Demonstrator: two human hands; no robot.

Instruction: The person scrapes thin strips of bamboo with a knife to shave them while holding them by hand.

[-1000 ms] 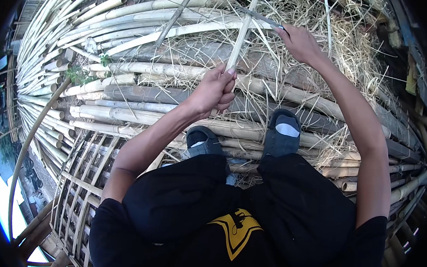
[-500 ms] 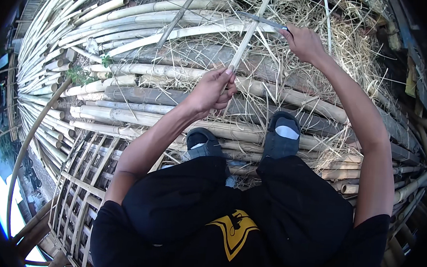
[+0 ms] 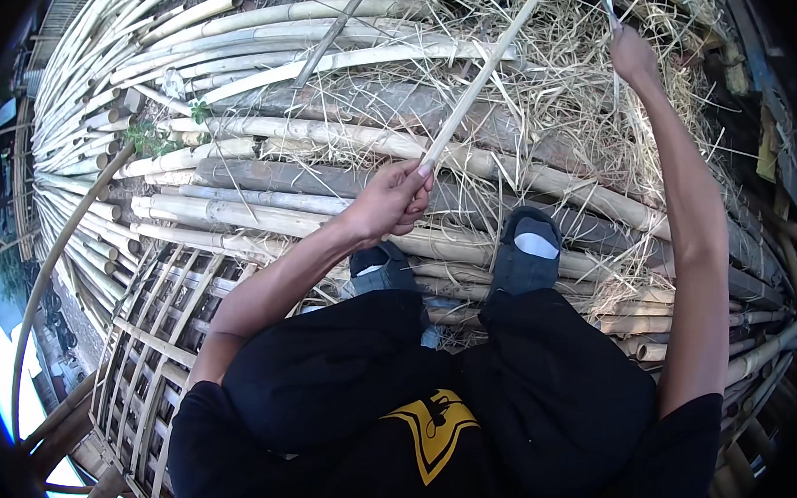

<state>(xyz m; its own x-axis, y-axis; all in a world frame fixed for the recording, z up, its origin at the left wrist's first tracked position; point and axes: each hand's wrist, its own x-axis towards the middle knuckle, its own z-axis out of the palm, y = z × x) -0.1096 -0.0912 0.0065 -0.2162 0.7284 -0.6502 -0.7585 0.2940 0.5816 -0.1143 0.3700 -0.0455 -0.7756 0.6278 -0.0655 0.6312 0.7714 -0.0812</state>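
Observation:
My left hand [image 3: 392, 197] is closed round the near end of a pale bamboo strip [image 3: 484, 73], which slants up and away to the right. Farther out at the upper right, my right hand [image 3: 633, 55] grips a knife [image 3: 607, 4]; its blade points away toward the top edge and stands apart from the strip. The knife's handle is mostly hidden in the fist. Thin shavings [image 3: 554, 99] lie scattered beneath and around the strip.
Bamboo poles [image 3: 236, 216] lie side by side under my sandalled feet [image 3: 528, 257]. A larger stack of poles [image 3: 86, 129] fans out at the left. Beside my left leg stands a woven bamboo lattice [image 3: 159, 353]. A dark stick [image 3: 336, 31] crosses the poles at the upper middle.
My right hand has swung up and right with the knife, off the strip. My left hand has drawn the strip slightly nearer, and the strip's far end now shows.

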